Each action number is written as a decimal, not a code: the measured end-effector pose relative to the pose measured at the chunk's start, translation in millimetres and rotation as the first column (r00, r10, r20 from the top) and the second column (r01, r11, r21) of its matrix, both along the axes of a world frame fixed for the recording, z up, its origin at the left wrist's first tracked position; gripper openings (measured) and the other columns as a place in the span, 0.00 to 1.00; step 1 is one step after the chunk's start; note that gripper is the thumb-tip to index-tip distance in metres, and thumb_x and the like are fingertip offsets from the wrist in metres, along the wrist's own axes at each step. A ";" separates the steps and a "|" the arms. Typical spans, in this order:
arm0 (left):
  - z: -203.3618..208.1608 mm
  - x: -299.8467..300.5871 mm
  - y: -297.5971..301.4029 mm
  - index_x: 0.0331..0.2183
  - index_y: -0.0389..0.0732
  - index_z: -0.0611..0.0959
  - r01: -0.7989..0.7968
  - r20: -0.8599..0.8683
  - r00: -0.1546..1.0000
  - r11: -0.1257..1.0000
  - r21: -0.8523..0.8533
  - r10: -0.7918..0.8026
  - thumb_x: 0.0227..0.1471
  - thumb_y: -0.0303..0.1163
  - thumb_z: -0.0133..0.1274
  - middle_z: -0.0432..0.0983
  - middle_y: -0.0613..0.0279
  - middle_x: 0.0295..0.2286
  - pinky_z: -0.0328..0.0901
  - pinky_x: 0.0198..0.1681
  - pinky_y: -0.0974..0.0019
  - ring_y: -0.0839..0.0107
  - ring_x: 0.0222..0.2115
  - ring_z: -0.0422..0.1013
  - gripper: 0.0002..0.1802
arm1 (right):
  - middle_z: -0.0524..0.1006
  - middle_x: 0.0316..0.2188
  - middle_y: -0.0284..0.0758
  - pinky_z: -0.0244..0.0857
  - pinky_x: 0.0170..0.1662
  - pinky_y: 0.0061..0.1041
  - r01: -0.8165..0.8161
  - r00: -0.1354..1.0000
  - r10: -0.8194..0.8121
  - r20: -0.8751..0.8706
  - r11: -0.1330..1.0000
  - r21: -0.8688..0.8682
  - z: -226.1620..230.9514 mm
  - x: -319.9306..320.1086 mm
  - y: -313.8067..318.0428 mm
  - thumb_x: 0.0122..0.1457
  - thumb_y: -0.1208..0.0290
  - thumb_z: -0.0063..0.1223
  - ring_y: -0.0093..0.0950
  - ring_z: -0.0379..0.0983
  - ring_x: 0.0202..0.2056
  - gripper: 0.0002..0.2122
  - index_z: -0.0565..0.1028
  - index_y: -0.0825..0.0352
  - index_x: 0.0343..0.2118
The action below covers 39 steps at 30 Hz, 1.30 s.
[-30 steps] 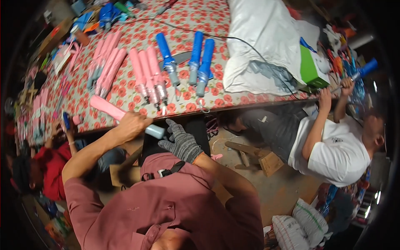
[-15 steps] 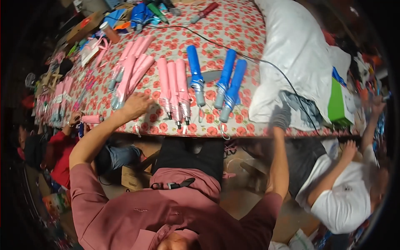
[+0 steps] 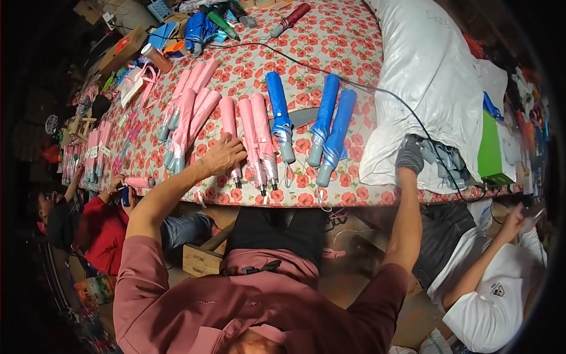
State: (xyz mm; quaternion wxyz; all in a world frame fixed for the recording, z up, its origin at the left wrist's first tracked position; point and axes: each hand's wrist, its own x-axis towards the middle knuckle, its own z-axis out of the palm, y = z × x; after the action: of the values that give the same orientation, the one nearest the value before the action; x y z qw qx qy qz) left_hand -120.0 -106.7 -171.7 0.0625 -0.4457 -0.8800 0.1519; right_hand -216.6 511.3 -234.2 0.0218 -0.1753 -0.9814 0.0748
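My bare left hand (image 3: 223, 154) has its fingers curled over the lower half of a pink folded umbrella (image 3: 228, 115), the leftmost of three lying side by side. Its two pink neighbours (image 3: 252, 133) end in dark shaft tips at the table's near edge. To their right lie three blue folded umbrellas (image 3: 277, 97) with grey handles. At the mouth of a white sack (image 3: 421, 76), my right hand (image 3: 410, 156) in a dark grey glove is closed among grey handle-like pieces (image 3: 451, 165); what it grips is hidden.
More pink umbrellas (image 3: 187, 112) are piled left of my left hand. A black cable (image 3: 330, 69) crosses the flower-print table (image 3: 348, 35) and the sack. Beside the sack stands a green and white box (image 3: 494, 150). People sit at left, in red (image 3: 106, 242), and right, in white (image 3: 489, 289).
My left hand has moved right onto the leftmost pink umbrella of the three, which now lies slightly apart from the others. My gloved right hand has reached into the sack's mouth.
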 end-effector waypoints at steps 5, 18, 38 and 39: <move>-9.7 38.7 5.2 0.43 0.49 0.74 0.055 0.115 0.991 0.987 0.154 -0.073 0.57 0.37 0.50 0.70 0.62 0.34 0.61 0.53 0.56 0.63 0.37 0.68 0.12 | 0.79 0.38 0.44 0.72 0.42 0.43 0.152 0.977 -0.178 -0.119 0.968 -0.197 18.6 57.4 -25.3 0.56 0.67 0.57 0.45 0.78 0.37 0.19 0.71 0.62 0.50; 112.3 141.5 87.7 0.46 0.48 0.74 -0.078 0.173 0.985 0.917 0.391 0.010 0.56 0.36 0.53 0.70 0.61 0.26 0.67 0.26 0.57 0.61 0.23 0.73 0.15 | 0.81 0.34 0.35 0.73 0.34 0.27 -0.579 0.811 0.333 -0.482 0.328 -0.747 147.2 287.2 -266.5 0.54 0.74 0.62 0.28 0.79 0.34 0.17 0.78 0.64 0.48; 148.9 204.5 83.2 0.60 0.50 0.71 -0.223 0.498 0.860 0.792 0.568 -0.115 0.58 0.36 0.54 0.81 0.58 0.32 0.67 0.26 0.57 0.56 0.25 0.76 0.29 | 0.81 0.34 0.35 0.72 0.36 0.30 -0.686 0.723 0.419 -0.549 0.343 -0.641 192.0 333.6 -244.7 0.61 0.70 0.59 0.32 0.77 0.30 0.12 0.77 0.66 0.47; 152.0 206.1 88.4 0.62 0.50 0.70 -0.267 0.529 0.839 0.747 0.609 -0.132 0.59 0.36 0.54 0.82 0.58 0.32 0.67 0.27 0.57 0.56 0.25 0.76 0.30 | 0.81 0.34 0.35 0.72 0.36 0.30 -0.676 0.733 0.391 -0.556 0.333 -0.657 190.6 322.5 -247.6 0.61 0.70 0.59 0.31 0.77 0.30 0.12 0.77 0.66 0.47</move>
State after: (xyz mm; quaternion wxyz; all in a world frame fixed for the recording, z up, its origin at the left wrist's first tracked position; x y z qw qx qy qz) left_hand 86.1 -18.3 -19.6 -0.0402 -0.3845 -0.8725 -0.2989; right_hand 105.9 263.6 -43.6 0.0580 0.1865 -0.8072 0.5571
